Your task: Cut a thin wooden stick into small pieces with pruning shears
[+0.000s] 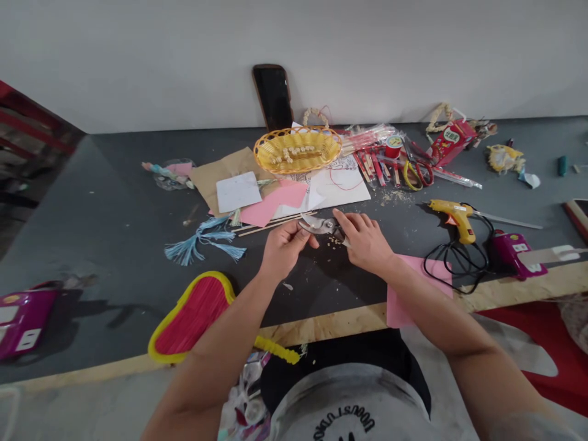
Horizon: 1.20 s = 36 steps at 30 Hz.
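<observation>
My right hand [367, 242] is closed around the handles of a pair of pruning shears [324, 225], whose metal blades point left. At the blade tips, my left hand [283, 246] pinches with thumb and forefinger; what it holds is too small to make out. Small pale cut bits [337, 242] lie on the table below the shears. Just behind my left hand, several thin wooden sticks [261, 228] rest on the table. A yellow oval basket [298, 153] with small pale pieces in it stands farther back.
Blue tassels [202, 240] and a red-and-yellow fan-shaped piece [195, 315] lie left. Pink paper [275, 203] is under the basket's front. On the right are scissors [416, 174], a yellow glue gun [454, 214] with its cable, and a purple box [517, 254]. A phone [273, 95] leans against the wall.
</observation>
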Motion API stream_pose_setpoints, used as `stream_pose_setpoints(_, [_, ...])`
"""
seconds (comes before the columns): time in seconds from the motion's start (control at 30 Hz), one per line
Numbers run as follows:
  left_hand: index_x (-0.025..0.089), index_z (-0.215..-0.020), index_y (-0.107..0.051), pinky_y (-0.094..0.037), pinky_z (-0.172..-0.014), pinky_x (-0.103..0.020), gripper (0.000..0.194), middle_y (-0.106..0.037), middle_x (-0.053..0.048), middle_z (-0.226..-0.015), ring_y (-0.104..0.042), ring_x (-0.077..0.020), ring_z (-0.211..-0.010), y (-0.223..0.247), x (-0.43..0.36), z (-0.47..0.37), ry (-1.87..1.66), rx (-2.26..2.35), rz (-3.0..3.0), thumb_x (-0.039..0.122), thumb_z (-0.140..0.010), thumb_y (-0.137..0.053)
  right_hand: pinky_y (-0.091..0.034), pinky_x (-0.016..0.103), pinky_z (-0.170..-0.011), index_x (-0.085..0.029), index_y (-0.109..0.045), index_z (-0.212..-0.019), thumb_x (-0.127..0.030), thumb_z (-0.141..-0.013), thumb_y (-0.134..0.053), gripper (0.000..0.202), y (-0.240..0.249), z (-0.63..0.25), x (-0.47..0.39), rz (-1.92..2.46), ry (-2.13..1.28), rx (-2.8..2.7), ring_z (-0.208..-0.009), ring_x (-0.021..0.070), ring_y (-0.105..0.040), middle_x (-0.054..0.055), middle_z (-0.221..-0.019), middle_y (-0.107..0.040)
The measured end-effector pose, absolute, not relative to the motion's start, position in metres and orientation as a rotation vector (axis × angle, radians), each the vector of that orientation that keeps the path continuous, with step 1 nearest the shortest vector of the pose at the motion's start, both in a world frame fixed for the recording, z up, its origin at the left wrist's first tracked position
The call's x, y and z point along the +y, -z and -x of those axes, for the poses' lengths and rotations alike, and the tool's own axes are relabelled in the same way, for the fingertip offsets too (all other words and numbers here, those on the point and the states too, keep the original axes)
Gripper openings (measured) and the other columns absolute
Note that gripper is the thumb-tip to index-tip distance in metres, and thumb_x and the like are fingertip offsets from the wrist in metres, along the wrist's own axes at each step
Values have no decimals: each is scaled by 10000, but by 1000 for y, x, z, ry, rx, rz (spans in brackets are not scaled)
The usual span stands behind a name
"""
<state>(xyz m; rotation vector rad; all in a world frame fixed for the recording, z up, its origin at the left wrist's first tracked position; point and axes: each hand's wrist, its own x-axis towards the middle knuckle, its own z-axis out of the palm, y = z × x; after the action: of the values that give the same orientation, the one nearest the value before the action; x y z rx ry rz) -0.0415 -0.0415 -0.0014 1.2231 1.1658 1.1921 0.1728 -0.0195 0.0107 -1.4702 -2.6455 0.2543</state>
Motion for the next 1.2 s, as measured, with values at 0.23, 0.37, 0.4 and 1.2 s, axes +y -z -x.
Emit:
stream_pose_setpoints(0.23, [168, -726, -703, -210, -459, -271, 404, -659, -36, -626, -321, -81, -448, 8, -42, 42, -1197, 1188, -1206, 540, -879, -666, -439, 402, -879, -241, -356, -1550, -167, -890, -455, 672, -15, -174, -21, 1502, -286, -2648, -1125, 285, -562, 140, -1287, -609])
stream_pose_setpoints(0.37, [162, -790, -716, -241, -471, -261, 379, -706, -45, -692, -366, -81, -464, 9, -42, 40, -1216, 1202, -1195, 535, -859, -693, -438, 406, -873, -230, -367, -1545, -167, -886, -467, 670, -14, -174, -20, 1525, -256, -2636, -1145, 292, -551, 142, -1314, -605])
stream_pose_setpoints(0.4, [163, -815, -716, -260, -478, -257, 364, -721, -47, -711, -391, -84, -474, 8, -41, 39, -1228, 1199, -1190, 526, -842, -715, -437, 410, -874, -229, -357, -1551, -171, -884, -470, 679, -13, -174, -19, 1521, -246, -2637, -1154, 295, -544, 141, -1332, -597])
stream_pose_setpoints(1.2, [172, -754, -628, -203, -403, -232, 366, -705, -37, -624, -294, -47, -384, -3, -40, 35, -1203, 1046, -1020, 499, -753, -792, -444, 386, -884, -232, -366, -1549, -171, -906, -443, 651, -15, -177, -18, 1455, -311, -2659, -1111, 275, -575, 134, -1287, -615])
